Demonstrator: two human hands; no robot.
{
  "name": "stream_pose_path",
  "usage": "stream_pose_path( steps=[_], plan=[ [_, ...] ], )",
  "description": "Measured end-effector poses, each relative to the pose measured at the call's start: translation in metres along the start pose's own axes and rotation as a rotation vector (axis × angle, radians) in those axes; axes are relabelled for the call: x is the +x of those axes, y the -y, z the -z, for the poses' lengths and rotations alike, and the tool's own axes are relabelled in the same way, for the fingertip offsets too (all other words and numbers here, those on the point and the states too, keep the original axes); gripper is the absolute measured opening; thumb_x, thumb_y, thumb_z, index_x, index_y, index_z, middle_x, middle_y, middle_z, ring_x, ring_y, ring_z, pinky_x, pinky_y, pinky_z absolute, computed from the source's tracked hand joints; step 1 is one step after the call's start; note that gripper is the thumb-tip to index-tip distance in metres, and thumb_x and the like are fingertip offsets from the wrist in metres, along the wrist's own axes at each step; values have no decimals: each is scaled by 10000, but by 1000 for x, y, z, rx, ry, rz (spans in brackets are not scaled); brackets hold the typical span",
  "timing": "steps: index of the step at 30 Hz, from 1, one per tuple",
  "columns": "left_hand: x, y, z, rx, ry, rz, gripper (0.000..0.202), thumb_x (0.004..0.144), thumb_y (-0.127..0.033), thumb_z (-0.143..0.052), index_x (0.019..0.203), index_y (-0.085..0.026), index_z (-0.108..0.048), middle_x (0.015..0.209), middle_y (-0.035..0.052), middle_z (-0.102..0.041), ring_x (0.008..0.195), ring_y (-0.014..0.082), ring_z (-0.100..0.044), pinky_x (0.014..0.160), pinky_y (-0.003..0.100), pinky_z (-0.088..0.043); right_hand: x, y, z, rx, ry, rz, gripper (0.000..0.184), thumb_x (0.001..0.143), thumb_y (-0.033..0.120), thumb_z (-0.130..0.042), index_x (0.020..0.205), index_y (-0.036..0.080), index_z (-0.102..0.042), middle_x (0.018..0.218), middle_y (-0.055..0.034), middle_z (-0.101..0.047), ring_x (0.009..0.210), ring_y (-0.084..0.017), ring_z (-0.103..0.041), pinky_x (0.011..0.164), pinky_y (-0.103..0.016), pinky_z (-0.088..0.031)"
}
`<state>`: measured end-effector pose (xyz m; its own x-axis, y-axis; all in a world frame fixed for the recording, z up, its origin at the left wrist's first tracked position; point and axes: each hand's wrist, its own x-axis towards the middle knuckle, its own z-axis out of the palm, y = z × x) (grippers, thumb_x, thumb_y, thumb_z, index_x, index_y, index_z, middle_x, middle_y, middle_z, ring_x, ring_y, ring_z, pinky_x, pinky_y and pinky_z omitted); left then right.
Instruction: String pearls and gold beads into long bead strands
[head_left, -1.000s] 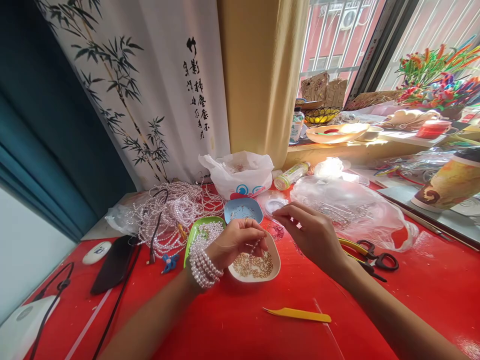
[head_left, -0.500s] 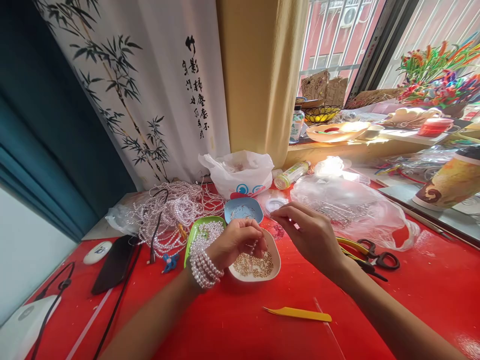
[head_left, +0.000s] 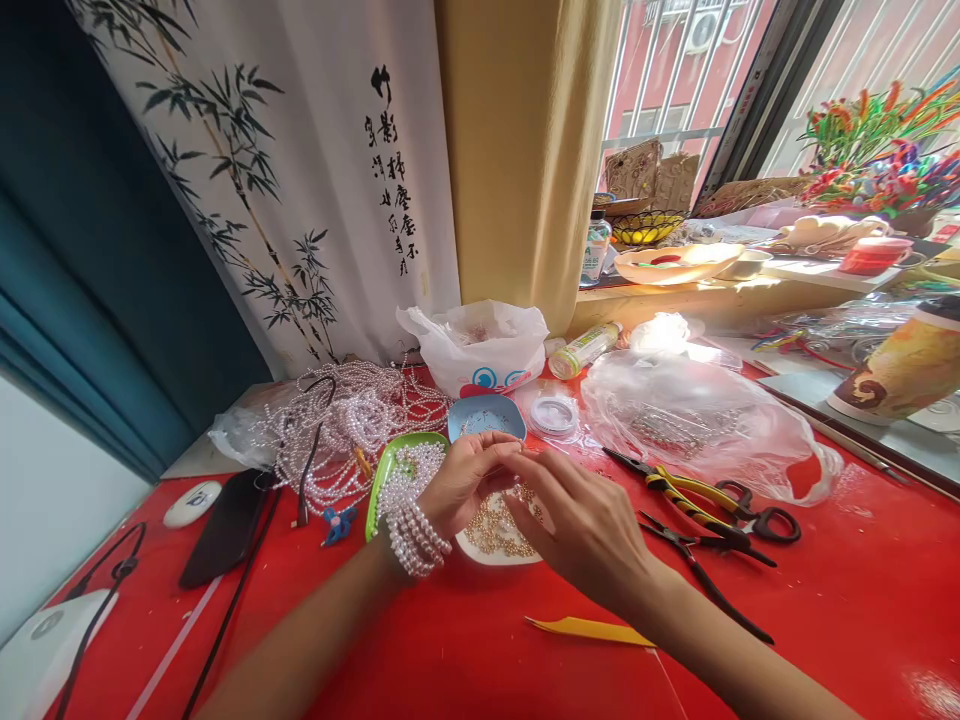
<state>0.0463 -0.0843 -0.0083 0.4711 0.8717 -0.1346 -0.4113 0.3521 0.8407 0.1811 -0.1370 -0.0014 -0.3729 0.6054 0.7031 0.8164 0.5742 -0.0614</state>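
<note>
Above the white dish (head_left: 495,559) of gold beads, my left hand (head_left: 471,483) has its thumb and fingers pinched together. A short bead strand hung from this pinch a moment ago; it is now mostly hidden. My right hand (head_left: 581,515) meets the left fingertips with its thumb and fingers closed, and whatever it holds is too small to make out. Several loops of pearly beads (head_left: 416,537) wrap my left wrist. Beside it is a green dish (head_left: 371,512) of white beads. Just behind the hands is a blue dish (head_left: 486,408) with small metal pieces.
Yellow tweezers (head_left: 589,629) lie in front, partly under my right forearm. Yellow-handled pliers (head_left: 694,488) and dark-handled pliers (head_left: 712,585) are at right, beside a clear plastic bag (head_left: 750,430). Bead strands (head_left: 352,420), a phone (head_left: 229,530) and a white bag (head_left: 480,345) stand around.
My right hand has moved left and down from beside the clear round lid to meet my left fingertips. The pliers on the right are now uncovered. My left hand has barely moved.
</note>
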Motion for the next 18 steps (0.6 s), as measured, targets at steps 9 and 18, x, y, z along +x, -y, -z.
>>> stream_pose_path(
  steps=[9, 18],
  plan=[
    [-1, 5, -2, -33, 4, 37, 174, 653, -208, -640, 768, -125, -541, 746, 69, -644, 696, 125, -592, 639, 214, -439, -9, -2, -18, -133, -31, 155, 209, 824, 98, -374, 888, 125, -571, 798, -74, -607, 760, -159, -552, 608, -243, -420],
    [1, 11, -1, -123, 7, 80, 87, 710, -140, -578, 785, -118, -541, 771, 85, -660, 718, 116, -607, 627, 181, -454, -13, -11, -26, -158, -62, 223, 161, 798, 77, -426, 834, 116, -578, 743, -56, -621, 722, -156, -567, 628, -246, -438]
  ],
)
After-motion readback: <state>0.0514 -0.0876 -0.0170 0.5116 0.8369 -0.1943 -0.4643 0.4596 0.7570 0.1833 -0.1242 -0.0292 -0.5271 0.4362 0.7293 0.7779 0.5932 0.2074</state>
